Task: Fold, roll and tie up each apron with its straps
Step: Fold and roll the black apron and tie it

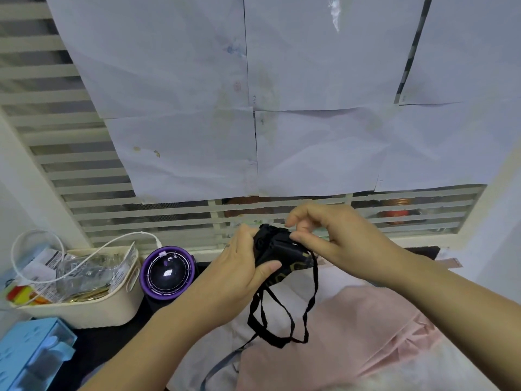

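- Taped across the slatted window [70,170]: large white paper sheets [310,94].
- Spread out below the hands: pale pink cloth [366,328].
- At the left: cream plastic basket [93,309].
- Left hand [239,275] wrapped round black rolled fabric apron [277,246], held above the cloth.
- Right hand [329,235] pinching the roll's top.
- Dangling beneath: thin black straps [277,342].

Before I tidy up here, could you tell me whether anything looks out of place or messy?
The black apron is rolled in the left hand, but its straps dangle in loose, untied loops over the pink apron. Nothing looks spilled or damaged.
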Action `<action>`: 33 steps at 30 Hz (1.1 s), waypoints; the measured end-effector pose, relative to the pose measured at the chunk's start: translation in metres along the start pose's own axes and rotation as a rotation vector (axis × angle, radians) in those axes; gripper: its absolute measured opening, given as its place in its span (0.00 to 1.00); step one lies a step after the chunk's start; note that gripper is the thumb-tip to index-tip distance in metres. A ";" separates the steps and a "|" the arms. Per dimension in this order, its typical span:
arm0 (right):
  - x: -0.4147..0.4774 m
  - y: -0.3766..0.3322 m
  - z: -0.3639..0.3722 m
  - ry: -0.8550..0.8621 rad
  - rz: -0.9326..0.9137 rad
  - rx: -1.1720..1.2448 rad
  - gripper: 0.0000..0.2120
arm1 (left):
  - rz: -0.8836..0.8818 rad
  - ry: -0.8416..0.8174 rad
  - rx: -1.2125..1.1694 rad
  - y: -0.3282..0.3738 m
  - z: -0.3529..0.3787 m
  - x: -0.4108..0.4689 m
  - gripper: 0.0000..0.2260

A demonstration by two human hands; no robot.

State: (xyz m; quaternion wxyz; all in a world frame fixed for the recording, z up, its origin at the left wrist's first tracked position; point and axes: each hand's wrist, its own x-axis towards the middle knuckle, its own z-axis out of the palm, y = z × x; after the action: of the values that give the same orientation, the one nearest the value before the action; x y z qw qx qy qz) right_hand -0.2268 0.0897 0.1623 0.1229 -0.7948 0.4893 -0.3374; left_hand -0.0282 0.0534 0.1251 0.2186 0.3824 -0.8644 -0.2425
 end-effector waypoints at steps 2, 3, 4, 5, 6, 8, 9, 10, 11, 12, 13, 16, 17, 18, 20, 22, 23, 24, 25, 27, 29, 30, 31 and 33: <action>0.001 0.001 -0.001 -0.005 0.015 0.008 0.08 | 0.004 0.022 -0.046 0.001 0.001 0.000 0.10; 0.001 0.001 -0.002 -0.004 0.023 0.010 0.08 | 0.004 0.034 -0.076 0.001 0.001 0.000 0.09; 0.001 0.001 -0.003 0.000 0.032 0.016 0.09 | 0.004 0.046 -0.109 0.001 0.001 0.000 0.09; 0.001 0.001 -0.004 0.001 0.047 0.023 0.10 | 0.004 0.058 -0.145 0.002 0.002 0.000 0.08; 0.000 0.000 -0.006 0.002 0.068 0.040 0.11 | 0.005 0.066 -0.179 0.002 0.002 0.000 0.08; 0.001 -0.001 -0.009 -0.001 0.127 0.135 0.11 | 0.014 0.077 -0.231 0.002 0.003 -0.001 0.09; 0.002 -0.002 -0.011 -0.011 0.169 0.211 0.10 | 0.023 0.079 -0.250 0.002 0.003 -0.001 0.09; 0.002 -0.003 -0.014 -0.028 0.212 0.295 0.09 | 0.035 0.078 -0.266 0.003 0.003 -0.001 0.10; 0.002 -0.004 -0.016 -0.044 0.251 0.370 0.09 | 0.049 0.075 -0.279 0.003 0.002 -0.001 0.10; 0.002 -0.003 -0.017 -0.056 0.283 0.430 0.08 | 0.070 0.078 -0.288 0.004 0.001 0.000 0.12; 0.002 -0.003 -0.018 -0.062 0.304 0.472 0.08 | 0.094 0.091 -0.294 0.004 -0.001 0.001 0.15; 0.002 -0.003 -0.017 -0.038 0.325 0.561 0.09 | 0.107 0.153 -0.389 0.003 -0.006 0.003 0.16; 0.002 -0.003 -0.016 -0.021 0.326 0.599 0.10 | 0.093 0.177 -0.466 0.004 -0.006 0.004 0.14; 0.001 -0.004 -0.013 0.000 0.324 0.639 0.12 | 0.078 0.194 -0.564 0.005 -0.007 0.004 0.13; 0.001 -0.004 -0.006 0.078 0.319 0.675 0.13 | 0.045 0.204 -0.760 0.011 -0.006 0.005 0.12; 0.004 -0.005 0.001 0.200 0.308 0.682 0.11 | 0.012 0.232 -0.905 0.017 -0.002 0.008 0.15; 0.005 -0.006 0.004 0.253 0.306 0.690 0.10 | 0.006 0.261 -0.966 0.018 0.000 0.010 0.17; 0.007 -0.006 0.006 0.290 0.305 0.698 0.10 | 0.009 0.297 -1.003 0.018 0.002 0.012 0.19; 0.008 -0.007 0.007 0.309 0.306 0.701 0.09 | 0.018 0.322 -1.015 0.018 0.003 0.013 0.20; 0.010 -0.008 0.005 0.308 0.307 0.705 0.08 | 0.032 0.328 -0.979 0.018 0.003 0.012 0.18; 0.011 -0.008 0.002 0.287 0.302 0.756 0.08 | 0.022 0.306 -0.939 0.018 0.003 0.009 0.15; 0.011 -0.009 0.001 0.277 0.301 0.785 0.07 | 0.018 0.297 -0.917 0.017 0.003 0.007 0.15; 0.011 -0.010 0.000 0.270 0.303 0.810 0.07 | 0.017 0.295 -0.889 0.017 0.003 0.006 0.14; 0.011 -0.011 -0.002 0.259 0.306 0.836 0.08 | 0.016 0.299 -0.856 0.014 0.003 0.005 0.12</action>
State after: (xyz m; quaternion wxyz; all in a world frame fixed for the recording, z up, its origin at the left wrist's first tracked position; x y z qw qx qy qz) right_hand -0.2173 0.0862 0.1745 0.4191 -0.5468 0.4344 -0.5803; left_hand -0.0409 0.0592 0.1319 0.4813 0.2817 -0.6481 -0.5187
